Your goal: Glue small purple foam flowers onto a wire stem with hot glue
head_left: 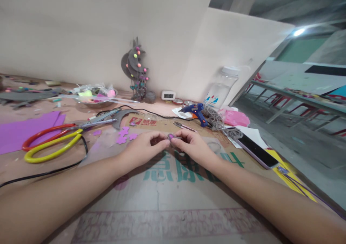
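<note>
A small grey and purple piece [171, 137] is pinched between my two hands above a printed cardboard sheet [189, 204]. My left hand [147, 145] holds it from the left with thumb and fingers. From the right, the fingertips of my right hand [190, 145] grip the same piece. Purple flower cutouts [123, 136] lie left of my left hand, near a grey crescent [120, 118]. Tweezers [185, 127] rest just beyond my hands.
Red and yellow handled scissors [54, 148] and purple sheets [27, 132] are at the left. A blue glue gun [198, 114], bottle [221, 87] and phone [255, 148] stand or lie at the right. A decorated grey ornament [136, 69] is against the wall.
</note>
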The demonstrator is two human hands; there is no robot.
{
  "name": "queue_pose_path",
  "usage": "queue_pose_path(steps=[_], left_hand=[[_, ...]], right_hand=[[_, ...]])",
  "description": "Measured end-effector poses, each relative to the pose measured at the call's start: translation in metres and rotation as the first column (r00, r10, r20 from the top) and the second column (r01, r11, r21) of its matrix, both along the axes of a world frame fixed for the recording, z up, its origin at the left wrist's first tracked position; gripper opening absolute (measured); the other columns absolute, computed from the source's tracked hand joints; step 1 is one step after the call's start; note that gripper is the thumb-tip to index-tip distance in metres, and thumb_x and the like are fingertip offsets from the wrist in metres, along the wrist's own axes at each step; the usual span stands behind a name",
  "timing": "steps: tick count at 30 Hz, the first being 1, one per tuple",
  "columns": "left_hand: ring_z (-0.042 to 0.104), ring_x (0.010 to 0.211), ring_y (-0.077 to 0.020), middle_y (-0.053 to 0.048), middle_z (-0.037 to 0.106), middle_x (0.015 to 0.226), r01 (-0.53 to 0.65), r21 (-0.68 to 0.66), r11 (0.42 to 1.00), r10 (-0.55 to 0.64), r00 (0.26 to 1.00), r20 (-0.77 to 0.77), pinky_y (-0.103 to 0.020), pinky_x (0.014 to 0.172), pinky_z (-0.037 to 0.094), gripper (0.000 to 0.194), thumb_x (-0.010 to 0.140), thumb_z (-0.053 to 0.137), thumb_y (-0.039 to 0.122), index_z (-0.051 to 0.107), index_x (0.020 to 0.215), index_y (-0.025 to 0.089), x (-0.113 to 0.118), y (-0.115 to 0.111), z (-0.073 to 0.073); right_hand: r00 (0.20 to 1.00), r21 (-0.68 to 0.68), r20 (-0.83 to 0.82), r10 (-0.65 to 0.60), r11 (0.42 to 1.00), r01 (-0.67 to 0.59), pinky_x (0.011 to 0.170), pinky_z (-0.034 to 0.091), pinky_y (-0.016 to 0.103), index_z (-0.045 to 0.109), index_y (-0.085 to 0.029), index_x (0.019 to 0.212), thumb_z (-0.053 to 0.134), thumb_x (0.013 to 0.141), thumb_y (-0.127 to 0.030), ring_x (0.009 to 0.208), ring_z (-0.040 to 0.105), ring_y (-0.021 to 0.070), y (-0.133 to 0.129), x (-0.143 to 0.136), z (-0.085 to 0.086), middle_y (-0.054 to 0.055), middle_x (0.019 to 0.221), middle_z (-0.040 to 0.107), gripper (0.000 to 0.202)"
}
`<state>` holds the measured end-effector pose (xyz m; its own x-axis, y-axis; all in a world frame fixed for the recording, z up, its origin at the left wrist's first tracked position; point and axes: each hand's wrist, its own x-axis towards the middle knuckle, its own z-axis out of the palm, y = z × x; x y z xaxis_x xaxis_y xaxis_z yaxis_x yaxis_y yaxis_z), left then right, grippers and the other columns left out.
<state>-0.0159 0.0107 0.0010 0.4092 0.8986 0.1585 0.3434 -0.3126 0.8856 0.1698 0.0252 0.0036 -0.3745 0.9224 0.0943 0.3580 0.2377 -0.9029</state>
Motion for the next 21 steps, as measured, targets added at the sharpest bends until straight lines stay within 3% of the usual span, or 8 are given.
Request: queue_pose_path(steps=[3,8,14,18,21], left_hand=[[0.057,0.077,-0.0154,-0.001,0.065,0.083,-0.031,-0.012,0.999,0.031,0.999,0.012,-0.025,0.068,0.041,0.028,0.083,0.047,0.041,0.062,0.087,0.017,-0.0009,0.0015,-0.0001],[0.055,0.072,-0.0129,0.001,0.062,0.078,0.007,-0.015,1.0,-0.006,1.0,0.024,-0.022,0.064,0.039,0.021,0.082,0.049,0.034,0.061,0.082,0.017,-0.0013,0.0025,-0.0018],[0.049,0.062,-0.0107,0.002,0.057,0.068,-0.058,-0.034,0.998,0.059,0.998,0.02,-0.021,0.057,0.035,0.025,0.081,0.05,0.039,0.058,0.076,0.016,-0.0006,0.003,-0.0023],[0.047,0.058,-0.0099,0.003,0.052,0.063,-0.084,-0.044,0.996,0.086,0.995,0.043,-0.021,0.055,0.035,0.026,0.082,0.049,0.04,0.055,0.071,0.016,0.0007,0.0029,-0.0027],[0.048,0.058,-0.0103,0.003,0.053,0.062,-0.1,-0.068,0.993,0.104,0.992,0.065,-0.021,0.055,0.035,0.027,0.082,0.049,0.041,0.053,0.071,0.017,0.0006,0.0034,-0.0032]], right_hand=[[1.0,-0.008,-0.007,0.011,1.0,-0.011,0.049,0.035,0.02,0.056,-0.015,0.078,0.06,0.076,-0.038,0.054,0.043,0.0076,0.0,-0.0001,0.0005,-0.003,0.062,0.051,0.023],[0.999,-0.022,-0.005,0.037,0.999,-0.037,0.049,0.035,0.02,0.057,-0.016,0.079,0.059,0.078,-0.038,0.052,0.043,0.0072,-0.0001,0.0003,0.0003,-0.003,0.061,0.05,0.023],[0.992,0.018,-0.066,0.103,0.995,-0.102,0.05,0.036,0.02,0.056,-0.017,0.093,0.053,0.083,-0.041,0.053,0.044,0.0075,0.0016,0.0028,-0.0025,-0.004,0.064,0.049,0.026],[0.972,0.095,-0.233,-0.024,0.994,0.047,0.05,0.041,0.022,0.049,-0.021,0.107,0.049,0.085,-0.043,0.053,0.047,0.007,0.0024,0.0039,0.0007,0.0,0.083,0.054,0.031],[0.926,0.186,-0.336,-0.175,0.951,0.248,0.05,0.04,0.021,0.051,-0.02,0.097,0.053,0.083,-0.037,0.051,0.046,0.0058,0.0046,0.0065,0.006,-0.001,0.08,0.052,0.021]])
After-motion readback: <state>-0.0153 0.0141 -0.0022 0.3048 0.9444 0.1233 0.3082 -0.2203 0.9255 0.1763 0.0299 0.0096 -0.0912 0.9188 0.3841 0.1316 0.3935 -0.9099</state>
